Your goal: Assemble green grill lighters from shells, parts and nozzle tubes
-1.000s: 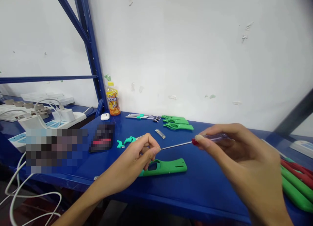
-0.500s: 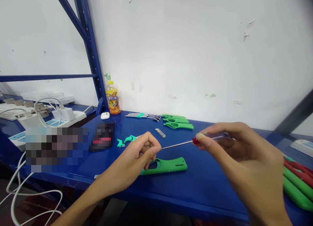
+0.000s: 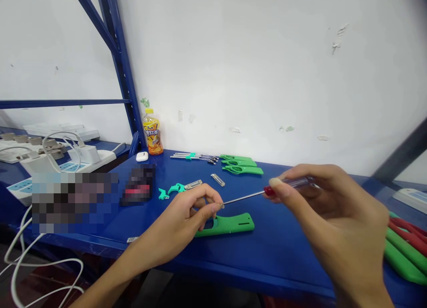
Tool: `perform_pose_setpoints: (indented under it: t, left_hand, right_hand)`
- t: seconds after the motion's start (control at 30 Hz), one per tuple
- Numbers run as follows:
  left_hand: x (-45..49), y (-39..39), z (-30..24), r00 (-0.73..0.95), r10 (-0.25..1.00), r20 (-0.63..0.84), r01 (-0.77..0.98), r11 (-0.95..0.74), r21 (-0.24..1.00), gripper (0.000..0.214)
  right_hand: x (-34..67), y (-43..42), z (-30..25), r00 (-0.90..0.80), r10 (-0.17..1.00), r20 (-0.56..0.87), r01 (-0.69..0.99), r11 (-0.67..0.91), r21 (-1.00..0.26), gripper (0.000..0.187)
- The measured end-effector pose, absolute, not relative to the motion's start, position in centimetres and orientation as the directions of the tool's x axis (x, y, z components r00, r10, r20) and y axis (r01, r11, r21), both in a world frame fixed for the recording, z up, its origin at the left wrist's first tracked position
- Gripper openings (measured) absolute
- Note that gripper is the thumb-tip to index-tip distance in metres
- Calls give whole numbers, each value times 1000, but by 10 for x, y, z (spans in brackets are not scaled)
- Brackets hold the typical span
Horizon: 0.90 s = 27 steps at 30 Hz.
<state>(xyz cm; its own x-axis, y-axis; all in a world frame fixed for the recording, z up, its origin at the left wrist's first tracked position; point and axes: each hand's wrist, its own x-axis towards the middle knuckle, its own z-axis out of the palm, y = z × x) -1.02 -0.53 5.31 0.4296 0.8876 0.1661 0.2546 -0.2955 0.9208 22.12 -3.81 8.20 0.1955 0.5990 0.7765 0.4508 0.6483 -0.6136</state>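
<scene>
My right hand is closed around a screwdriver with a clear handle and a red collar. Its thin shaft points left toward my left hand. There, thumb and index finger pinch a small shiny metal piece right at the screwdriver's tip; it is too small to name surely. Beneath and behind the left fingers lies a green plastic lighter casing, its left end covered by the hand. Beyond them are two clear small tanks and some teal plastic pieces.
Toward the wall lie several metal rods with wires and several green casings. A drink bottle and a white case stand back left. Red and green casings lie at right. Power strips with cables are at left.
Both hands keep their grips, with only a slight shift. A small shiny bit now shows more plainly between the left fingertips at the screwdriver's tip. The view has moved slightly.
</scene>
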Motion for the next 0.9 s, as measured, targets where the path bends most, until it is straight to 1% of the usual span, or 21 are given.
perform_pose_setpoints:
  t: [0.13,0.33,0.43,0.63,0.77,0.9]
  left_hand:
    - [-10,-5,51,410,898,161,312,-304,900,22]
    - [-7,-5,48,433,890,143,357,-315,879,20]
    - [-5,-6,44,431,884,179,379,-358,854,19]
    - [8,-7,33,412,862,296,382,-458,803,11]
    - [22,-3,25,418,843,338,387,-502,773,13]
    - [45,5,20,430,814,391,437,-567,699,15]
  right_hand:
    - [221,-38,81,179,595,784,481,642,-597,10]
    - [220,-34,79,157,564,810,479,674,-562,11]
    - [223,-33,78,122,570,812,486,679,-550,13]
    - [225,-35,79,75,581,810,507,678,-533,19]
    - [226,-34,82,28,594,804,536,670,-514,15]
    - [231,-31,83,-45,605,795,590,658,-468,15]
